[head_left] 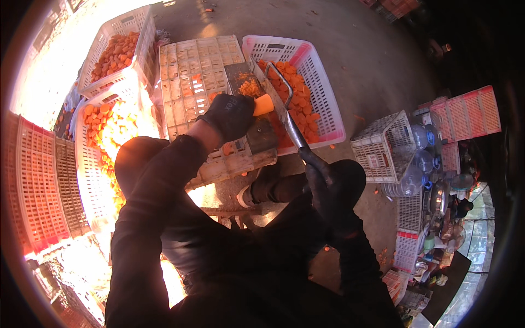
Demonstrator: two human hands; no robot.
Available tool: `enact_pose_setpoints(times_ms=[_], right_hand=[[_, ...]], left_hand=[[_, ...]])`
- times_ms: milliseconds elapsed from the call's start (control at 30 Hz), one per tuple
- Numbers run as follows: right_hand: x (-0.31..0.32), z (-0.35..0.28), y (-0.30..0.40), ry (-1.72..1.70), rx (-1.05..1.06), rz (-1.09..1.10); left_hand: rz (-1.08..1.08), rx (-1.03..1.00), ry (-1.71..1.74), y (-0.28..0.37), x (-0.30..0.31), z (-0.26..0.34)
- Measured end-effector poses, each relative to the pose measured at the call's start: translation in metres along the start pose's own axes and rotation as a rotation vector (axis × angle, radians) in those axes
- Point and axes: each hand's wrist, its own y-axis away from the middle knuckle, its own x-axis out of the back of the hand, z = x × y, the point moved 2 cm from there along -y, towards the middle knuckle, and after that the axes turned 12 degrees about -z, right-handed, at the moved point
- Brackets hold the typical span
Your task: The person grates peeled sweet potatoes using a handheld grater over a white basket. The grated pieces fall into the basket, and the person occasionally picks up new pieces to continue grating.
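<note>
In a black glove, my left hand (230, 115) grips a peeled orange carrot piece (263, 105), whose end is at the blade of a lever slicing knife (277, 100). My right hand (322, 180), gloved too, is closed around the knife's metal handle (296, 130). A bent metal rod (290, 84) curves out beside the blade. Under the carrot lies a dark cutting block (262, 137) with an orange heap of shavings (249, 87) at its far end. The block rests on an upturned plastic crate (197, 53). Beyond the blade, a white and pink crate (324, 98) holds carrot slices (301, 92).
Two crates of cut carrot pieces, a far one (119, 53) and a sunlit near one (106, 135), stand at left beside stacked red crates (39, 184). At right are a whitish crate (373, 151) and large clear water bottles (422, 162). My knees flank the work.
</note>
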Motion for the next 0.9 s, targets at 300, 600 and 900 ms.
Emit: enact_pose_setpoints(times_ms=[300, 600, 900], right_hand=[[0.012, 0.001, -0.003, -0.159, -0.079, -0.143], [-0.075, 0.076, 0.043, -0.117, -0.025, -0.107], [-0.021, 0.047, 0.02, -0.374, -0.195, -0.179]], left_hand=[[0.131, -0.105, -0.067, 0.0, -0.005, -0.002], [0.134, -0.133, -0.093, 0.0, -0.009, -0.003], [0.047, 0.014, -0.058, -0.003, 0.001, -0.002]])
